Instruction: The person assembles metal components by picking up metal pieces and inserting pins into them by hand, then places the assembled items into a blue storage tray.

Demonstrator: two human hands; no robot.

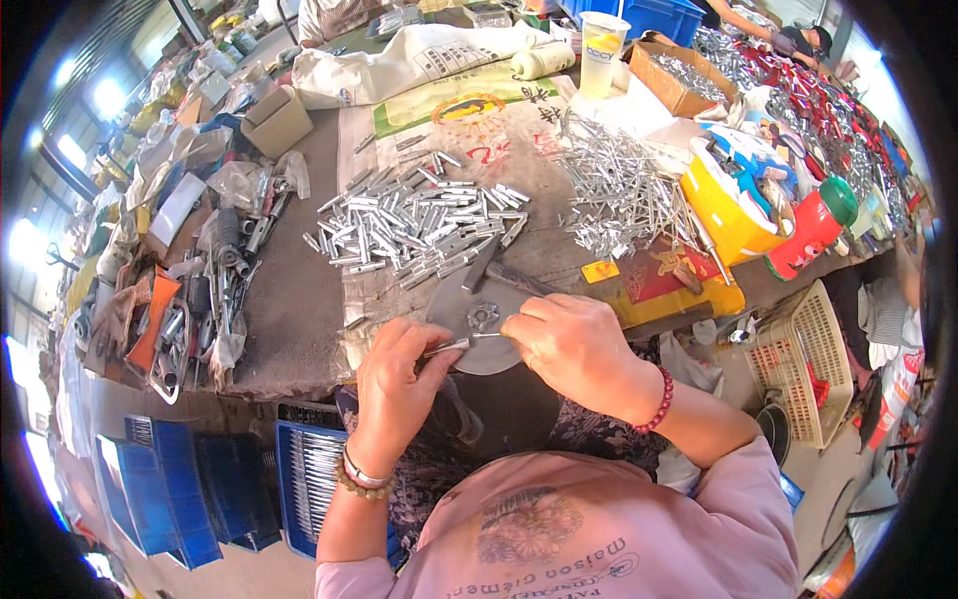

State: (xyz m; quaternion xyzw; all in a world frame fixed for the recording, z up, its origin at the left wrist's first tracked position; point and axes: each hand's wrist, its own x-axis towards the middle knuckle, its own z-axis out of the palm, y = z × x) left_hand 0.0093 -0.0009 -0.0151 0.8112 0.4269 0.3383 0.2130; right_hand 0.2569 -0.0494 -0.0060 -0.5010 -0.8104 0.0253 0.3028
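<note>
My left hand (pixel 397 374) pinches a short silvery metal tube (pixel 446 347) between thumb and fingers. Close to the tube's end, my right hand (pixel 571 344) has its fingers closed on a thin metal rod (pixel 487 335). I cannot tell whether rod and tube touch. Both hands are over a round grey metal disc (pixel 454 309) at the table's near edge. A hammer (pixel 519 281) lies across the disc's far side, just beyond my right hand. Farther back is a heap of short metal tubes (pixel 419 228), and to its right a heap of thinner metal rods (pixel 619 185).
Assorted tools and bags crowd the table's left side, near a cardboard box (pixel 277 122). A plastic cup (pixel 601 60), a yellow container (pixel 733 205) and a red canister with green lid (pixel 813 230) stand right. Blue crates (pixel 150 489) and a beige basket (pixel 803 364) are below.
</note>
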